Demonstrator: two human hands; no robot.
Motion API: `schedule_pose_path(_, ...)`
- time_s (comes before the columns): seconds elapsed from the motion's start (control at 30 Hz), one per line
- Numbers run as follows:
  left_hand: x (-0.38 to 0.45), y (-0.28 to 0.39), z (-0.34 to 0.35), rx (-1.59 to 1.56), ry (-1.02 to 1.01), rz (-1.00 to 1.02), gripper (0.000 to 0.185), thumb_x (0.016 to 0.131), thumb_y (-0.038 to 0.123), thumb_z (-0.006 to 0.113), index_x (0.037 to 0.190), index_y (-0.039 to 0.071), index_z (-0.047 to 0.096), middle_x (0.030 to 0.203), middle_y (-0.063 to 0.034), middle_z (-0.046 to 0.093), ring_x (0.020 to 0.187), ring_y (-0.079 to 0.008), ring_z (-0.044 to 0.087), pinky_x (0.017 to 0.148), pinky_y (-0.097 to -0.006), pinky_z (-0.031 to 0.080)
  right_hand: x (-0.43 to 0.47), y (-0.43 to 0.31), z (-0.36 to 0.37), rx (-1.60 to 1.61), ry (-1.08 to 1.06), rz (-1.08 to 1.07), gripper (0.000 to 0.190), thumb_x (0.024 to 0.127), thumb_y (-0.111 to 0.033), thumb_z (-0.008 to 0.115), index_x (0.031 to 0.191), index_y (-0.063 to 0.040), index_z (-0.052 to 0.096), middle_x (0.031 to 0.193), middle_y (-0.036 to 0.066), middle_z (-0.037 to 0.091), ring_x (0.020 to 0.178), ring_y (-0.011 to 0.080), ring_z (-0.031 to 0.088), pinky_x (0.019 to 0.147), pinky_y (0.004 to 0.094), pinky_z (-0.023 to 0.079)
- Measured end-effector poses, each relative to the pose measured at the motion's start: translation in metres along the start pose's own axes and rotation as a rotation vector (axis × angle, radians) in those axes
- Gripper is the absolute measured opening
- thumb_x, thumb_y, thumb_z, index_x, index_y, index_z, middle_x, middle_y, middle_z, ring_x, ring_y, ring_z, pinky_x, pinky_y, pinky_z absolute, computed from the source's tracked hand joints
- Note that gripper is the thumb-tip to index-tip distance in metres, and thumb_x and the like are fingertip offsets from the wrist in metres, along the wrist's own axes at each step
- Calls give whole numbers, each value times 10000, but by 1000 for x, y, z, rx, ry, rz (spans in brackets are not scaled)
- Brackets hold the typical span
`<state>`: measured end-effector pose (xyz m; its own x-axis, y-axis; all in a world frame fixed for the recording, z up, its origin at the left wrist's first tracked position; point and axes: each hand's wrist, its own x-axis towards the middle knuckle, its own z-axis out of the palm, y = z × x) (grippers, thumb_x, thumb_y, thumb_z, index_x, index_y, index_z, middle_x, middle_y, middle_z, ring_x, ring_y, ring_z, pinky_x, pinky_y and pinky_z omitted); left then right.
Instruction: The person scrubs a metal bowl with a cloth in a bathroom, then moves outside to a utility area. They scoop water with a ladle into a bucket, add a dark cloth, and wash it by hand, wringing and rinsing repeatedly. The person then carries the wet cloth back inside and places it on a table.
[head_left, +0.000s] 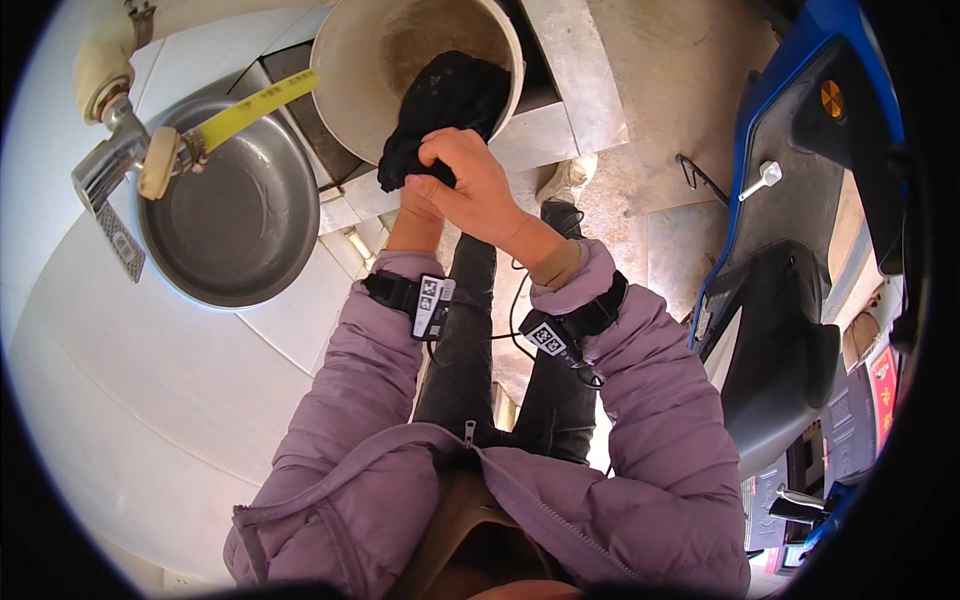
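Observation:
A bunched black cloth (454, 97) lies over the near right rim of a pale round bucket (321, 97) with murky brownish liquid in it. My right hand (469, 176) grips the cloth's near edge with thumb and bent fingers. Under the cloth's near left end is my left hand (420, 202); only its wrist and base show, the fingers hidden by the cloth and by my right hand, so its grip cannot be told. A yellow hose (259, 109) runs from a metal tap (120, 157) to the bucket's left rim.
A grey metal basin (225, 217) stands at the left below the tap, on white tiles. Tiled ledges (592, 82) surround the bucket. A blue and black scooter (787, 210) stands at the right, with a small white scoop (769, 174) on it. Dark cables hang by my legs.

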<state>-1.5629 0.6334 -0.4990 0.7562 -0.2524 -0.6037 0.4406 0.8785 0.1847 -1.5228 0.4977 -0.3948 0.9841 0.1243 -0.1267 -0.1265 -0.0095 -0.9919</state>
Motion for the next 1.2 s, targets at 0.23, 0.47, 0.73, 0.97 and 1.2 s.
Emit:
schedule_pose_path(0.23,-1,21,58,83,-101,65,459,887,387,370,1176,51,492,1178,-85,527,1058,-247,503,942,-377,383,-10,12,-22,7,-108,43,127,770,-116,620,862,-69,548,904,66,537,872,240,494,743,299,399)
schedule_pose_path(0.47,14,32,98,90,68,-49,462,857,321,432,1234,54,455,1275,-86,458,1190,-263,403,1035,-451,242,-37,55,-83,129,323,257,219,817,-116,579,1031,-78,553,1050,41,529,909,141,536,702,256,443)
schedule_pose_path(0.73,0,23,85,136,135,-46,525,884,332,367,1343,85,294,1409,-83,257,1295,-268,237,1069,-462,132,-146,163,-347,-472,1294,672,114,786,-180,591,787,-80,645,739,67,639,645,177,593,585,326,490)
schedule_pose_path(0.97,-4,17,60,250,269,29,534,881,384,359,1333,102,315,1393,-78,290,1280,-284,261,1060,-477,159,-209,176,-484,-1279,925,935,219,750,-261,610,934,-142,620,859,127,628,838,309,598,711,406,472)
schedule_pose_path(1.2,1,12,56,303,267,60,540,882,367,366,1335,81,302,1390,-94,292,1272,-293,273,1055,-474,180,-175,187,-508,-1402,580,821,365,726,-241,640,1086,-214,588,953,142,602,920,322,564,756,398,457)
